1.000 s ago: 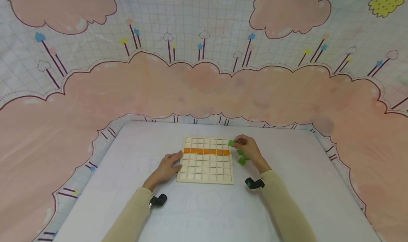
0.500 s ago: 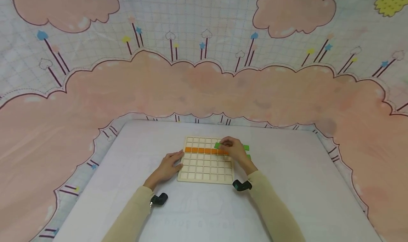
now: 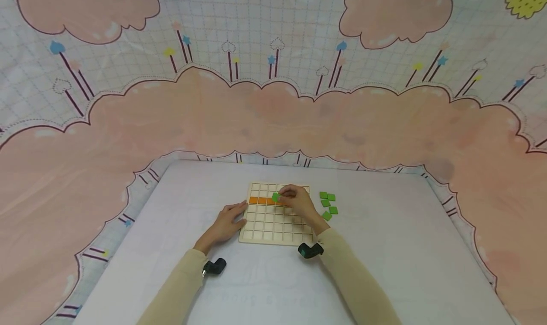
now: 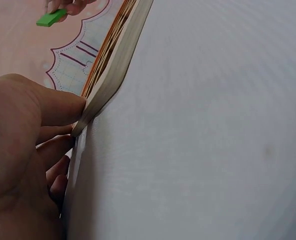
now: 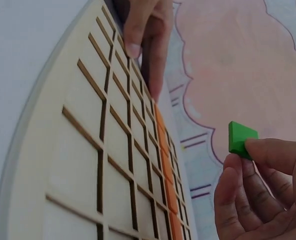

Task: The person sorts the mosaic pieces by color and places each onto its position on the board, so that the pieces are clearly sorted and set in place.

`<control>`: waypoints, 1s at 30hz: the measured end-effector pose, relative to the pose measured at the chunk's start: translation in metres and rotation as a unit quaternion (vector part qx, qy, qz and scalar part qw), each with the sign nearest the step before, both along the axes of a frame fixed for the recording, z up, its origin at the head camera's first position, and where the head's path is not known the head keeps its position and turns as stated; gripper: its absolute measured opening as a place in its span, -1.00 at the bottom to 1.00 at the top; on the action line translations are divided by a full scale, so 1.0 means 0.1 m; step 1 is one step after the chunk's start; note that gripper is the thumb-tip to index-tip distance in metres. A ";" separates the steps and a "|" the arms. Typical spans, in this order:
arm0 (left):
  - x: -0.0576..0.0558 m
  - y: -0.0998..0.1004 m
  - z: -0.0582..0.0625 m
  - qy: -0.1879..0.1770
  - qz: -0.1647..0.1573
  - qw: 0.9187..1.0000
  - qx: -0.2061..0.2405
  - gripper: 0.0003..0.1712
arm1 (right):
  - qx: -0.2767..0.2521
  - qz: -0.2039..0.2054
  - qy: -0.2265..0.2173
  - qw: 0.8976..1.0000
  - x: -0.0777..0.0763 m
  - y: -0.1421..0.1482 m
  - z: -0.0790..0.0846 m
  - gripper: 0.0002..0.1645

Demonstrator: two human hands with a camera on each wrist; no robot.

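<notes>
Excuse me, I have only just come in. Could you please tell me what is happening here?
A person's right hand pinches a green tile and holds it raised over a wooden grid board, not yet set into a cell. The left hand rests against the board's left edge. Orange tiles lie in one row of the grid, partly hidden behind the right hand in the head view. Five more green tiles lie loose on the white table, to the right of the board.
</notes>
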State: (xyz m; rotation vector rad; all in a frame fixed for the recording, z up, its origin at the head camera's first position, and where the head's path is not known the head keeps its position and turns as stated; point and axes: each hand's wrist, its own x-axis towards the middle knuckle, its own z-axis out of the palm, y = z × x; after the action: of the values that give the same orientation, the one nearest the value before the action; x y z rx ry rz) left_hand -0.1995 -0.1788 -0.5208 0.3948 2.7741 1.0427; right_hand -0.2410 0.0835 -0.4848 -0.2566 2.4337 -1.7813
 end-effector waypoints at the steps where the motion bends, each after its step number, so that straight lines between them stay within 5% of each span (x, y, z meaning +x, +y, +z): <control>1: 0.00 0.00 0.00 -0.001 -0.001 1.000 0.001 -0.35 | -0.005 0.003 -0.002 1.000 0.00 -0.02 -0.01 -0.83; 9: -0.01 0.00 -0.02 -0.010 -0.004 1.000 -0.003 -0.35 | -0.040 0.007 -0.031 0.999 0.07 -0.23 -0.06 -0.81; 20: -0.02 -0.02 -0.01 -0.009 -0.008 1.000 -0.003 -0.33 | 0.031 -0.015 -0.007 0.999 0.07 -0.47 -0.15 -0.86; 30: -0.03 -0.04 -0.01 -0.024 -0.002 1.000 0.001 -0.30 | 0.039 -0.004 -0.013 0.999 0.07 -0.61 -0.23 -0.88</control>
State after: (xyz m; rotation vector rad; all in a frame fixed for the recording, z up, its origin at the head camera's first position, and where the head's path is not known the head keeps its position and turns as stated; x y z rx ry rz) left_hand -0.2024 -0.1828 -0.5222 0.3695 2.7297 1.0394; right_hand -0.2345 0.0228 -0.5080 -0.2142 2.4827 -1.6777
